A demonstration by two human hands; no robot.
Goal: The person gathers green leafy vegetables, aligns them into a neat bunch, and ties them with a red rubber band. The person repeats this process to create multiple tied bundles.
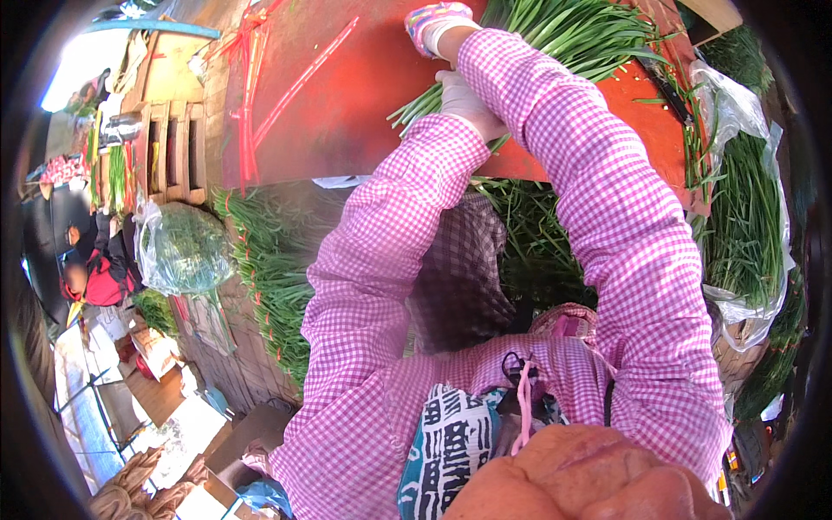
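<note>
A bunch of long green garlic chives (563, 35) lies across the red tabletop (338, 95), cut ends toward the left. My left hand (468, 102), in a pale glove, is closed round the stalks near those ends; its fingertips are partly hidden. Just beyond it, at the top edge, is my right hand (436, 26), wearing a glove with a bright multicoloured pattern. My right forearm reaches across above the chives and hides part of them. The right fingers do not show clearly, so I cannot tell what they hold.
Red plastic ties (253, 78) hang over the table's left side. A dark-handled tool (666, 89) lies at its right edge among loose stalks. More chives stand left (282, 277) and in a plastic bag (745, 221) at right. A wooden pallet (178, 152) stands farther left.
</note>
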